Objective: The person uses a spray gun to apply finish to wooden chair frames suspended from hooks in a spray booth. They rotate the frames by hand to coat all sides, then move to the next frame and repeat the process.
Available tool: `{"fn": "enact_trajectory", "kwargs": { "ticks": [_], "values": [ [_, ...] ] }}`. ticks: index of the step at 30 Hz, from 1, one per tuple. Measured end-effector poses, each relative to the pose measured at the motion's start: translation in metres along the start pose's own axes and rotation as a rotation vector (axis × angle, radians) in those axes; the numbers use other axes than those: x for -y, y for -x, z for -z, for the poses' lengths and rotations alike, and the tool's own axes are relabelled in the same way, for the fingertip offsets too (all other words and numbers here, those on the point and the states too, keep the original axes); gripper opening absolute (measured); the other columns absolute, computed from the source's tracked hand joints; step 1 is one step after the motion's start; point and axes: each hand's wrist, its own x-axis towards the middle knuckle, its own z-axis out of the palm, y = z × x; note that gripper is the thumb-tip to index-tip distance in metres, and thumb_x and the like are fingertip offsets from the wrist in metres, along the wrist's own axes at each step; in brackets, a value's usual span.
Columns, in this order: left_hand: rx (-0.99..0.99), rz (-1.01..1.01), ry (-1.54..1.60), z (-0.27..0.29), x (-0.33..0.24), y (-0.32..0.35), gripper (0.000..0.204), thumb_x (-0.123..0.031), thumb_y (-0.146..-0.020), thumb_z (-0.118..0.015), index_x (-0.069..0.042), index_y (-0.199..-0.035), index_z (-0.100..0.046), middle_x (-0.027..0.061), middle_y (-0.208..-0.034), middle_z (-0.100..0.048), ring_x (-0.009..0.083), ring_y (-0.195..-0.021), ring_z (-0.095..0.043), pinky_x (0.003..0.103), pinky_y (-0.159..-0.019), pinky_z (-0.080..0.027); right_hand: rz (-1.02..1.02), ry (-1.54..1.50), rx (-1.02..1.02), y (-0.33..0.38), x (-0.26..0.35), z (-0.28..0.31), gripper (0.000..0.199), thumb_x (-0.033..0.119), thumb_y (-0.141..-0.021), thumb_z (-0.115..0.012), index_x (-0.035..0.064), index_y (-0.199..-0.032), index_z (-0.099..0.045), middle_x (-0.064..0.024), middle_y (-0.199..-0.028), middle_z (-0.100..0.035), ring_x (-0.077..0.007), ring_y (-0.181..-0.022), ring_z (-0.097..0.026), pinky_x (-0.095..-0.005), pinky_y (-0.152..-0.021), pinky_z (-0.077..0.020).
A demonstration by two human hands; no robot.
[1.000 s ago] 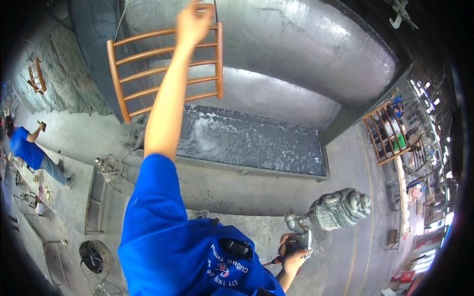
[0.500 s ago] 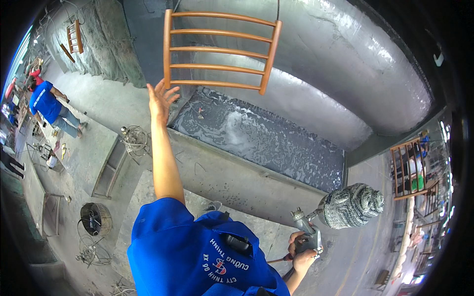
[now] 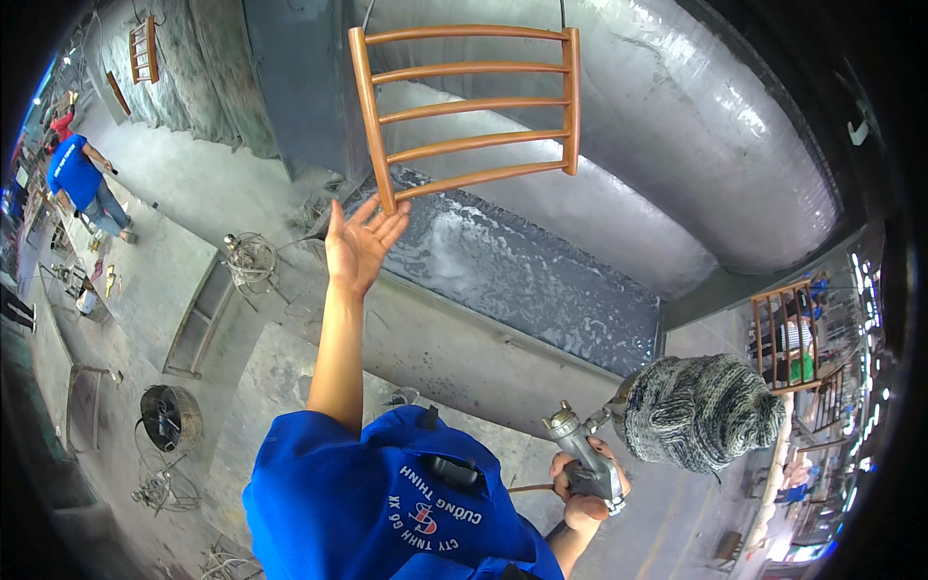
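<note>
A brown wooden slatted frame, like a chair back (image 3: 474, 106), hangs from wires ahead of me, its left end lower than its right. My left hand (image 3: 360, 246) reaches up, palm showing and fingers spread, with the fingertips at the frame's lower left corner. They seem to touch it without gripping. In my right hand (image 3: 585, 483), low on the right, is a metal spray gun (image 3: 585, 449). Its cup (image 3: 696, 411) is wrapped in a black-and-white knitted cover. A thin hose (image 3: 530, 488) runs from the gun toward my body.
Behind the frame, a trough of foamy dark water (image 3: 503, 261) lies below a curved shiny metal wall (image 3: 619, 135). To the left are a low grey table (image 3: 145, 261), a metal pot (image 3: 169, 418) and a person in a blue shirt (image 3: 79, 179). More wooden frames (image 3: 785, 333) stand at right.
The hanging frame has turned and sits farther right, with its left end lower. My left hand has shifted right to its corner. The spray gun's covered cup appears slightly larger.
</note>
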Motion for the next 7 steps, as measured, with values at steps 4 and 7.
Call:
{"fn": "enact_trajectory", "kwargs": {
  "ticks": [4,7],
  "values": [
    [0.039,0.054,0.017,-0.008,0.004,0.02,0.089,-0.061,-0.109,-0.027,0.015,-0.156,-0.019,0.0389,-0.156,-0.034,0.0487,-0.145,-0.042,0.055,-0.12,-0.039,-0.004,-0.017,0.08,0.0,-0.002,0.007,0.107,0.086,-0.083,-0.051,-0.0075,-0.134,-0.054,-0.0167,-0.065,-0.066,-0.0086,-0.038,-0.043,-0.0235,-0.04,-0.0313],
    [0.096,0.104,0.092,-0.006,0.002,0.027,0.095,-0.066,-0.107,-0.026,0.012,-0.158,-0.009,0.0362,-0.158,-0.033,0.0473,-0.145,-0.042,0.056,-0.121,-0.037,-0.024,0.005,0.073,0.002,-0.005,0.007,0.123,0.094,-0.077,-0.045,-0.0126,-0.138,-0.046,-0.0154,-0.065,-0.064,-0.0082,-0.036,-0.038,-0.0251,-0.037,-0.0311]
  ]
}}
